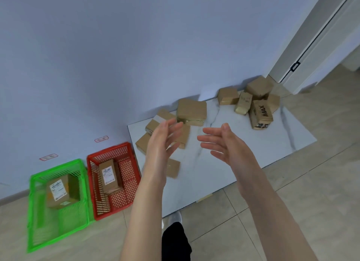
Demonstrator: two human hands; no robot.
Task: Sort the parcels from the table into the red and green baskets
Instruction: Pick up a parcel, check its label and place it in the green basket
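Hands: left [162, 141], right [224, 143] spread, empty, above table [243, 155].

Box [261, 114] on the counter's [243, 143] right end: I read "MAX" in black marker on its upturned face.
Green-basket parcel [58, 190]: white shipping label, print too blurred for me.
Red-basket parcel [110, 176]: white label, also unreadable.
Right wall sticker [101, 139]: red border, characters I can't make out.
Left wall sticker [48, 157]: same red border, also illegible to me.
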